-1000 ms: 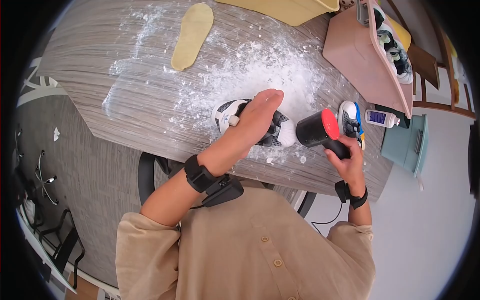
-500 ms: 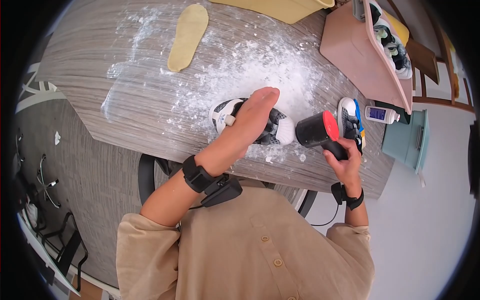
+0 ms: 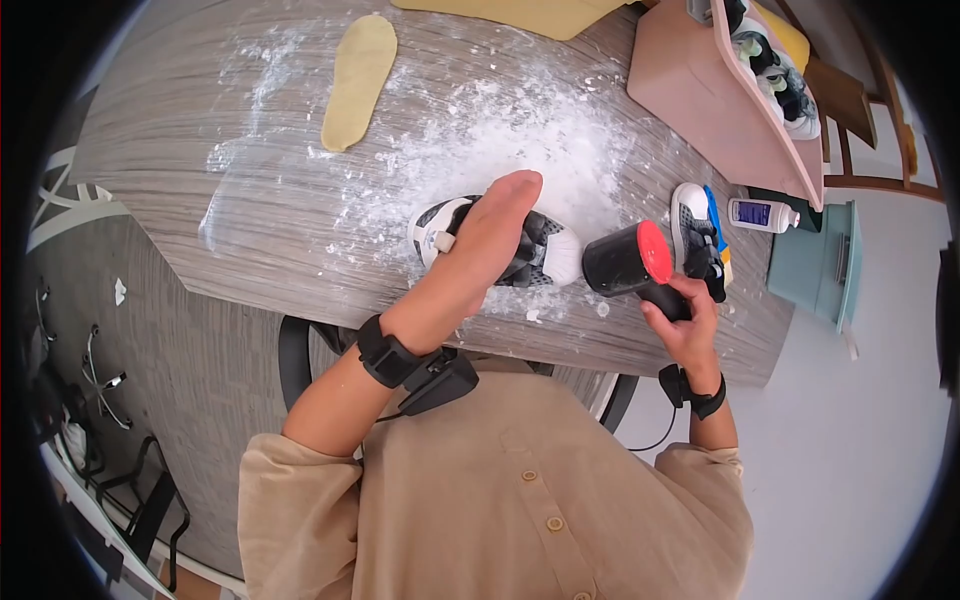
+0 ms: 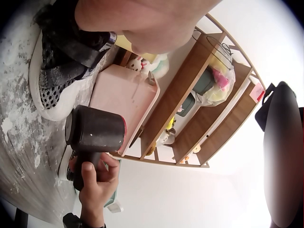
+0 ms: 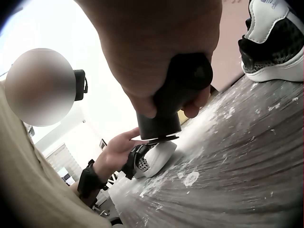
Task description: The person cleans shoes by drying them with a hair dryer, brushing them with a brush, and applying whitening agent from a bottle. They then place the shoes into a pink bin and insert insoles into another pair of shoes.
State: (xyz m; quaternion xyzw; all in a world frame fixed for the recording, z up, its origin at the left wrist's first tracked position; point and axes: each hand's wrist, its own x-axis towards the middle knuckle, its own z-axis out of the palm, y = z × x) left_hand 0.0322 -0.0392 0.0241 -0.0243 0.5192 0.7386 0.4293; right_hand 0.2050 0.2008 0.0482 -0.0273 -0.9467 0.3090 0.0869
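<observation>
A black-and-white sneaker (image 3: 560, 258) stands on the powdery table, also large in the left wrist view. My left hand (image 3: 480, 232) holds it from above at its opening and straps; most of the fingers are hidden behind the hand. My right hand (image 3: 694, 320) grips the handle of a black hand-held device (image 3: 612, 262) with a thick round head and a red end cap. The device's head (image 4: 97, 130) sits right at the sneaker's white toe. In the right wrist view, a thin disc on the device (image 5: 164, 138) overlaps the toe.
White powder (image 3: 540, 130) covers the table's middle. A yellow insole (image 3: 360, 80) lies at the upper left. At the right are another sneaker (image 3: 690, 225), a white bottle (image 3: 762, 214), a teal box (image 3: 820, 265) and a pink bin (image 3: 690, 90) of shoes.
The camera view has shifted slightly. Both hands keep their hold, and the device stays at the sneaker's toe with little visible movement.
</observation>
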